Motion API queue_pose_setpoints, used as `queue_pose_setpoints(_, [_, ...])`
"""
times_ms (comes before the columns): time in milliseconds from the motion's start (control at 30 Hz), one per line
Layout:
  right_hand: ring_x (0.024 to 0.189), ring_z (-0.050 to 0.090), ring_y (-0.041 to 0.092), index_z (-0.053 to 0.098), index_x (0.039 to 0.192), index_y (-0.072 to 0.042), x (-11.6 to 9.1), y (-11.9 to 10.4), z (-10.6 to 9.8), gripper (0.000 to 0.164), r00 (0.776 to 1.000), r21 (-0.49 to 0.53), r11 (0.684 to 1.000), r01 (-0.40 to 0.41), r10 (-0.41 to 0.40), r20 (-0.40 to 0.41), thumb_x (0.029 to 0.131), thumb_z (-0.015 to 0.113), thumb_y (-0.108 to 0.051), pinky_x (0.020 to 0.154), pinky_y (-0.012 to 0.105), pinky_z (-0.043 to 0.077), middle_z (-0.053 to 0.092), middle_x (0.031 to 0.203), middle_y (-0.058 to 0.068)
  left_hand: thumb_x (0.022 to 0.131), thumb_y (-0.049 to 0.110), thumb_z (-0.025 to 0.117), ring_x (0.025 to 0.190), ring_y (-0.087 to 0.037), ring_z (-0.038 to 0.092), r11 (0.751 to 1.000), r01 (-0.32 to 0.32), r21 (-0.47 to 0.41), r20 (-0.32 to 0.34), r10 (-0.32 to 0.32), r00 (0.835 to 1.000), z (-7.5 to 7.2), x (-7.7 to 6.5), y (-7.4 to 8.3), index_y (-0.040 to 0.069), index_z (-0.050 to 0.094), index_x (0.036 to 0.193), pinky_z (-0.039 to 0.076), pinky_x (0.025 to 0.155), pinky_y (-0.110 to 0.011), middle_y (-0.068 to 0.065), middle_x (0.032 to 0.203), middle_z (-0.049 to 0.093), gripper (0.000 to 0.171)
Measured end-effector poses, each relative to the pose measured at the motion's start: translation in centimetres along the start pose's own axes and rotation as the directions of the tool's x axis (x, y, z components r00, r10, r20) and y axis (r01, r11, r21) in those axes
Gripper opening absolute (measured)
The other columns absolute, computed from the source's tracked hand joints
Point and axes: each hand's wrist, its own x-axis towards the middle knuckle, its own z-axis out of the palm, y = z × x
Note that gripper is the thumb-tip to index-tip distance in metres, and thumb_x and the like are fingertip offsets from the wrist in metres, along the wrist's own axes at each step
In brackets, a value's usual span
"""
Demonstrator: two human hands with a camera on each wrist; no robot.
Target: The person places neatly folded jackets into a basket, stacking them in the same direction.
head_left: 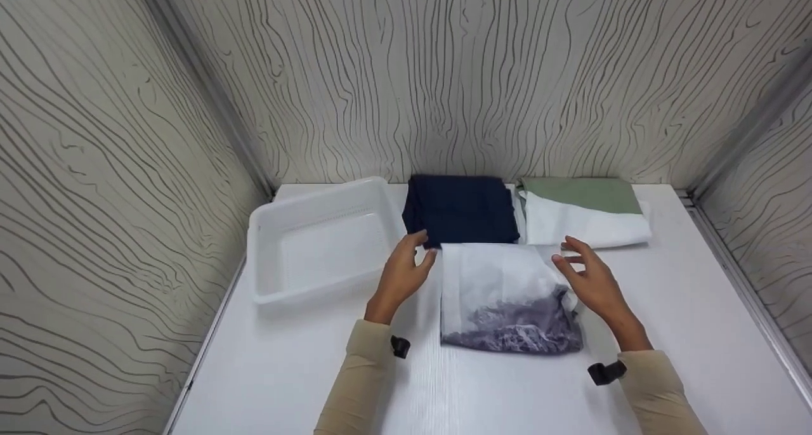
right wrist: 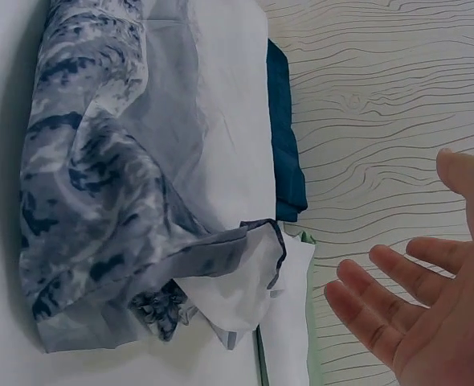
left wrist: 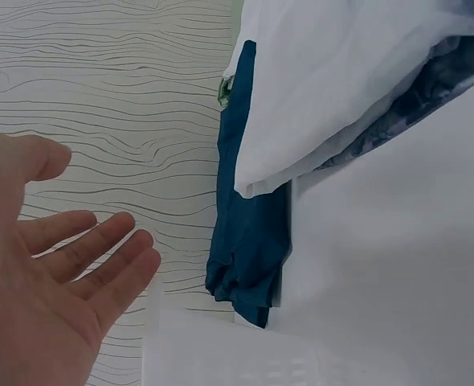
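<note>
A folded white garment with a grey-purple mountain-like print lies on the white table between my hands. My left hand is held off its far left corner, fingers relaxed and apart from the cloth. On the other side, my right hand hovers by the far right corner, also holding nothing. In the right wrist view the printed fabric shows a loose, bunched edge on that side. The left wrist view shows the garment's white folded corner overlapping the dark blue cloth.
A white plastic basket stands at the left of the table. Folded navy cloth lies at the back middle. Beside it is a folded green and white garment. Wood-patterned panels rise behind and at both sides.
</note>
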Motion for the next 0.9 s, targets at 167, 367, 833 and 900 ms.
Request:
queue_pose_setpoints(167, [0.138, 0.054, 0.051, 0.029, 0.165, 0.003, 0.0, 0.5, 0.2, 0.075, 0.999, 0.013, 0.999, -0.045, 0.045, 0.018, 0.112, 0.053, -0.045, 0.11, 0.068, 0.044, 0.045, 0.161, 0.03, 0.109, 0.026, 0.06, 0.136, -0.029, 0.061, 1.0, -0.002, -0.011, 0.023, 0.002, 1.0, 0.9, -0.2, -0.4, 0.0, 0.053, 0.152, 0.054, 0.111, -0.042, -0.015, 0.145, 0.063, 0.05])
queue_pose_setpoints(367, [0.136, 0.054, 0.053, 0.031, 0.164, 0.003, 0.0, 0.9, 0.7, 0.076, 0.996, -0.015, 0.996, -0.086, 0.086, 0.033, 0.111, 0.053, -0.048, 0.108, 0.068, 0.046, 0.044, 0.16, 0.032, 0.109, 0.025, 0.06, 0.133, -0.031, 0.063, 1.0, 0.013, 0.011, 0.044, -0.014, 0.999, 2.4, -0.5, -0.8, -0.002, 0.056, 0.149, 0.054, 0.11, -0.044, -0.017, 0.142, 0.065, 0.048])
queue_pose_setpoints(833, [0.14, 0.04, 0.064, 0.019, 0.161, 0.018, -0.5, 2.3, 2.2, 0.112, 0.953, -0.203, 0.938, -0.283, 0.299, 0.056, 0.101, 0.058, -0.068, 0.111, 0.073, 0.039, 0.035, 0.154, 0.047, 0.107, 0.024, 0.062, 0.126, -0.035, 0.067, 0.989, 0.128, 0.069, 0.112, -0.135, 0.984, 5.6, -1.1, -1.0, -0.005, 0.055, 0.148, 0.054, 0.106, -0.05, -0.022, 0.137, 0.066, 0.05])
queue_pose_setpoints(900, [0.136, 0.045, 0.064, 0.018, 0.16, 0.02, -0.6, 2.3, 2.4, 0.114, 0.938, -0.21, 0.923, -0.323, 0.341, 0.056, 0.1, 0.058, -0.069, 0.108, 0.073, 0.041, 0.039, 0.15, 0.048, 0.107, 0.025, 0.061, 0.127, -0.036, 0.067, 0.985, 0.149, 0.089, 0.127, -0.16, 0.979, 5.9, -1.2, -1.0, -0.005, 0.053, 0.15, 0.054, 0.108, -0.049, -0.023, 0.137, 0.066, 0.052])
